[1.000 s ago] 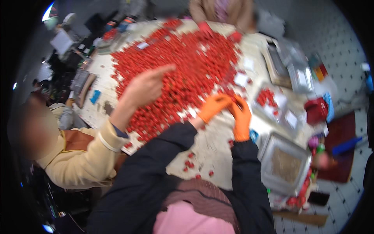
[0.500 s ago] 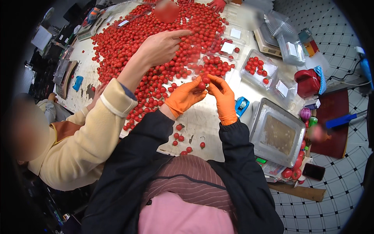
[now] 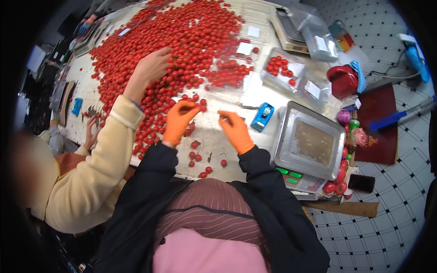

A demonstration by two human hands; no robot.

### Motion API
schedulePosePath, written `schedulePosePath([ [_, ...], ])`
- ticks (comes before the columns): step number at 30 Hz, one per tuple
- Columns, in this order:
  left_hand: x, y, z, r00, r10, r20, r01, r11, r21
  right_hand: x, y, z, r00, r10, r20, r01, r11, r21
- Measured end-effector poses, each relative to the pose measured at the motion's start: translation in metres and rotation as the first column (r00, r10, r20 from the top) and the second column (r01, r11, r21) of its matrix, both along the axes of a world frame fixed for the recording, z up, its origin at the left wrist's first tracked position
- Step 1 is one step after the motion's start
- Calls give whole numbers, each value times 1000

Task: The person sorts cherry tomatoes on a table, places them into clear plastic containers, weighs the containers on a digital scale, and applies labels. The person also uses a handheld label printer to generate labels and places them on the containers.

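Both my hands wear orange gloves above the pale worktop. My left hand (image 3: 180, 123) is at the near edge of a big heap of red cherry tomatoes (image 3: 159, 41), its thumb and index finger closed on a cherry tomato (image 3: 199, 107). Other tomatoes lie right beside those fingertips. My right hand (image 3: 233, 128) hovers to the right, thumb and index finger slightly apart, and I see nothing between them. A few loose tomatoes (image 3: 195, 156) lie nearer me. Past my right hand, a clear plastic box (image 3: 227, 75) holds many tomatoes.
A co-worker's bare hand (image 3: 152, 68) reaches over the heap from the left. On the right are a blue device (image 3: 262, 117), a metal tray (image 3: 284, 136) on a scale and a clear box (image 3: 268, 75) with several tomatoes. Stacked lids (image 3: 318, 45) stand farther back.
My hands, together around cherry tomatoes before, have separated; the left has come down toward the heap's edge. The co-worker's pointing finger has curled as that hand drew left. The view has shifted.
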State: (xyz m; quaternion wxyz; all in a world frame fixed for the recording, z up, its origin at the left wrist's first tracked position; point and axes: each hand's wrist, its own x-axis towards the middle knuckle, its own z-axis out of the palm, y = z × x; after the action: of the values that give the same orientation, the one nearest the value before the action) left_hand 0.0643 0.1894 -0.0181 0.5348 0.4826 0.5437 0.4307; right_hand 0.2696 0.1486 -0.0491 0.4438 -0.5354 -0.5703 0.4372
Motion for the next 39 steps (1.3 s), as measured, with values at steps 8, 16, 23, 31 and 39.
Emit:
schedulePosePath([
  [8, -51, -42, -67, 555, 118, -823, 295, 898, 328, -6, -85, -16, 662, 362, 656, -102, 911, -399],
  [16, -40, -38, -95, 410, 31, -911, 367, 909, 196, -74, -38, -42, 884, 389, 260, -366, 921, -133],
  [23, -67, -35, -59, 658, 60, -751, 288, 901, 324, -23, -33, -42, 833, 218, 508, -239, 971, -24],
  [31, -55, -122, -50, 488, -252, -836, 659, 734, 164, 1, -107, -24, 639, 595, 487, -402, 798, -449],
  [39, -57, -98, -100, 371, -73, -926, 704, 672, 230, -42, -73, -61, 878, 375, 299, -355, 927, -121],
])
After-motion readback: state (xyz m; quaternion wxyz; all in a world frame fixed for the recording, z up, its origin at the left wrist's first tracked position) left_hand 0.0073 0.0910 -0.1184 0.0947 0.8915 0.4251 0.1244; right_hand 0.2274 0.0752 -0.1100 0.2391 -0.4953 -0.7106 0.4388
